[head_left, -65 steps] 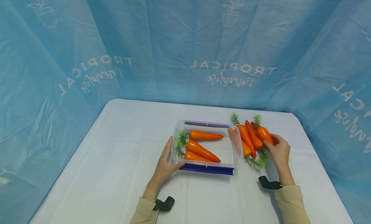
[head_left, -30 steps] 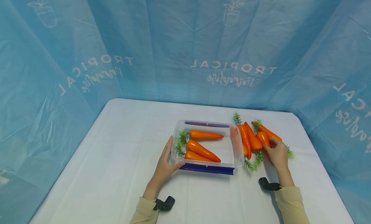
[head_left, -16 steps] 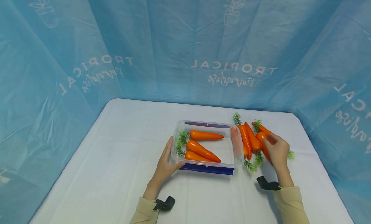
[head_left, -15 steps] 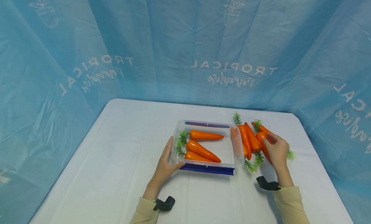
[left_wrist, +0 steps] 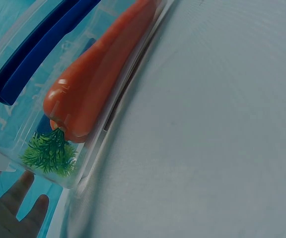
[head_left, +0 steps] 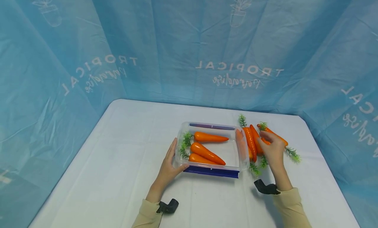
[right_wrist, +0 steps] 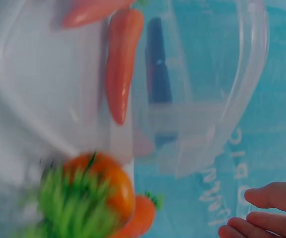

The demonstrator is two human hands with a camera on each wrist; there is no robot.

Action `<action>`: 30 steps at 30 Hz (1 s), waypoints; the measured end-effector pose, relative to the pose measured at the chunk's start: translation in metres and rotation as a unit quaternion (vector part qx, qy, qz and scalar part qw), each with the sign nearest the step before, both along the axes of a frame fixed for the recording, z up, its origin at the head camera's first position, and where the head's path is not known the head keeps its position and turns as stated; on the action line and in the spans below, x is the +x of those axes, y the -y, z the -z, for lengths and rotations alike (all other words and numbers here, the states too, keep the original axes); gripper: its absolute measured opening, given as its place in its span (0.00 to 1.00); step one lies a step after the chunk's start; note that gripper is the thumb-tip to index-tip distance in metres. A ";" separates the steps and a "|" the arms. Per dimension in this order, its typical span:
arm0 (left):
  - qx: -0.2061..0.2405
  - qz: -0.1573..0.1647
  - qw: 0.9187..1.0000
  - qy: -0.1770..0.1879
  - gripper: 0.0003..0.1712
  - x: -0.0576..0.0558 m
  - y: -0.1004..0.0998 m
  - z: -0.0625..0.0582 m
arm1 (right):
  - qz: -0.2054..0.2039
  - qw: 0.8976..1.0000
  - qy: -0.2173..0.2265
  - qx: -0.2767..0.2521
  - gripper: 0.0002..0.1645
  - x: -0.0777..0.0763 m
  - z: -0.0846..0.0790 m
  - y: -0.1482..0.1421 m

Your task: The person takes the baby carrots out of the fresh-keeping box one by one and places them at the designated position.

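Observation:
My left hand (head_left: 167, 170) rests against the left end of a clear plastic food container (head_left: 231, 152) with blue latches. Its fingers lie straight along the end wall, and the thumb reaches across the front rim. Inside lie three carrots (head_left: 208, 153) with green tops toward the left. Beyond the container's right end is a pile of several carrots (head_left: 250, 141). Over this pile hovers my right hand (head_left: 273, 151), thumb and fingers apart with nothing between them, as the right wrist view shows too. It partly covers one carrot (head_left: 265, 141).
At the pile's right side another carrot (head_left: 279, 137) lies slanted, its green top toward the near right. All stands on a white-covered table (head_left: 133, 139). A blue printed curtain (head_left: 177, 57) hangs around the back and sides.
My right hand has moved a carrot leftward toward the pile, exposing the slanted carrot, then let go and shifted left and slightly up. My left hand and the container have stayed put.

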State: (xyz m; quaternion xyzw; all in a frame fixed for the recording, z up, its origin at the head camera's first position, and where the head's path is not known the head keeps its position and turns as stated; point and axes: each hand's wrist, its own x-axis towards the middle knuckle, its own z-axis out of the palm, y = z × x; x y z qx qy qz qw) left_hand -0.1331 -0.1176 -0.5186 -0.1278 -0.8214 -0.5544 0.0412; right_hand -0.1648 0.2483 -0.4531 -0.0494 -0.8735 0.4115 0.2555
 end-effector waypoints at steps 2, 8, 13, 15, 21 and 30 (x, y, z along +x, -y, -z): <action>-0.001 0.000 1.000 0.002 0.57 0.004 -0.001 -0.011 | -0.011 1.000 0.007 -0.007 0.18 0.000 -0.003 0.006; 0.001 0.005 1.000 0.004 0.56 0.011 -0.002 -0.028 | -0.037 0.999 0.024 -0.017 0.18 0.002 -0.009 0.026; 0.001 0.003 1.000 0.005 0.58 0.003 0.000 -0.008 | -0.059 0.998 0.007 -0.008 0.17 0.002 -0.009 0.042; -0.002 0.001 1.000 0.003 0.59 -0.001 0.001 0.003 | -0.073 0.997 -0.001 -0.009 0.17 0.001 -0.009 0.049; 0.001 -0.002 1.000 -0.005 0.59 -0.005 0.003 0.013 | -0.090 0.995 0.029 -0.028 0.18 -0.002 -0.006 0.065; -0.004 -0.003 1.000 -0.007 0.59 -0.005 0.003 0.014 | -0.141 0.989 0.033 -0.016 0.16 -0.008 0.004 0.086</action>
